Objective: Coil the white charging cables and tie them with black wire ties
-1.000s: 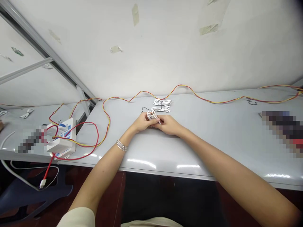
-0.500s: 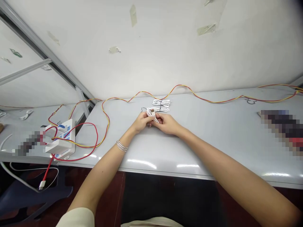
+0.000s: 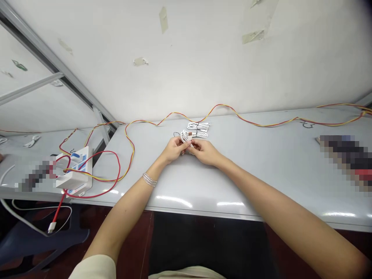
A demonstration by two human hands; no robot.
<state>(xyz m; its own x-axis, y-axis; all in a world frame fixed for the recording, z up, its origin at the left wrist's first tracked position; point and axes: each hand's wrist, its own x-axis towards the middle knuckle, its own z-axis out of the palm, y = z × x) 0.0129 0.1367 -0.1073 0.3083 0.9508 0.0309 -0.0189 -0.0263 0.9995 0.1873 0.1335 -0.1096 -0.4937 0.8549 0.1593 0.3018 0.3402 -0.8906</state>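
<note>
Between my hands is a coiled white USB cable (image 3: 185, 135), its plug (image 3: 190, 136) pointing up out of the coil. My left hand (image 3: 174, 150) is closed on the coil's left side, with the thumb across it. From the right, my right hand (image 3: 205, 152) grips the lower part of the same cable with bent fingers. The fingertips of both hands meet, and the bottom of the coil is hidden there. Just behind lie two white cable bundles, a far one (image 3: 198, 126) and a nearer one (image 3: 201, 135), each bound by a black tie.
A red and yellow twisted wire (image 3: 221, 105) runs along the wall side of the grey table (image 3: 261, 155). On the left stands a white power strip (image 3: 84, 170) with plugs and a looping red cable (image 3: 119, 166). Black ties (image 3: 307, 124) and a blurred-out object (image 3: 345, 155) lie to the right.
The coil in my hands has turned slightly, and its loops look more open. The plug has shifted a little up and right. My arms are almost still.
</note>
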